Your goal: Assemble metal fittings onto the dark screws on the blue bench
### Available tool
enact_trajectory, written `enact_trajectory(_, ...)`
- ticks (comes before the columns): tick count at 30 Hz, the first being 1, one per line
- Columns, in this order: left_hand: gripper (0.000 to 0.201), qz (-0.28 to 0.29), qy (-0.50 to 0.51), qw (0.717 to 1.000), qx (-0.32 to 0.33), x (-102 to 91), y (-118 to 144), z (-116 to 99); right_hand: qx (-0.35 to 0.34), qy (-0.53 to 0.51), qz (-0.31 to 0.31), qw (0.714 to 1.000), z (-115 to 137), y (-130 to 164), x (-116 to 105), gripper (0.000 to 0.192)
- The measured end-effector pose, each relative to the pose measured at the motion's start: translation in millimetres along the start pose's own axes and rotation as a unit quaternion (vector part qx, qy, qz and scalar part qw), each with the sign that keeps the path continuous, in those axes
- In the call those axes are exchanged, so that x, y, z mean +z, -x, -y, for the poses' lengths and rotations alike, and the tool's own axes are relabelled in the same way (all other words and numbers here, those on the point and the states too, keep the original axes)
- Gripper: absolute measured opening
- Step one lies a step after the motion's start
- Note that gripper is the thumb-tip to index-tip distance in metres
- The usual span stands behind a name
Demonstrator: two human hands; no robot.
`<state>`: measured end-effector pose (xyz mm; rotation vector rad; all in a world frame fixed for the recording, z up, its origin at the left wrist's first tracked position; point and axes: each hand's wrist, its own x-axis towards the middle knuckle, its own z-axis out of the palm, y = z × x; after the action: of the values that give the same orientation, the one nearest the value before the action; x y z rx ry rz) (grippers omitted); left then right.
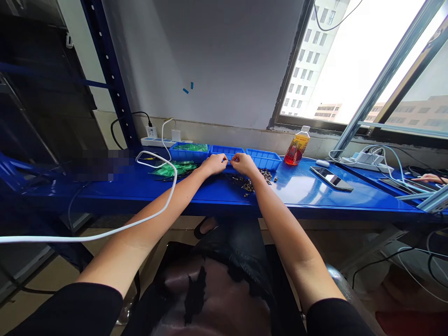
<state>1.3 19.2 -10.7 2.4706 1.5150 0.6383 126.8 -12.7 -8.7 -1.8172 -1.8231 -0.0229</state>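
Left hand [215, 164] and right hand [242, 163] pinch a small part [228, 160] (long axis left-right).

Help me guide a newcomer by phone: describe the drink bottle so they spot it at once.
Start at the window on the right, then drop to the blue bench under its sill. The bottle stands upright right of the blue trays; it alone holds orange liquid and has a white cap.

Three blue bins [263, 158], one orange drink bottle [297, 147], two power strips [154, 141] and one phone [331, 178] are counted on the bench.
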Motion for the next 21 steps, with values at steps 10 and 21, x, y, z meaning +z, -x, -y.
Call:
enact_trajectory(10, 0.03, 0.007, 0.004, 1.0, -0.005, -0.8, 0.9, 0.1, 0.016, -0.006, 0.006, 1.0, 1.1, 1.1, -1.7, 0.021)
enact_trajectory(21, 0.028, 0.007, -0.006, 1.0, 0.002, -0.8, 1.7, 0.0, 0.022, -0.004, 0.01, 1.0, 0.5, 1.3, -1.5, 0.02)
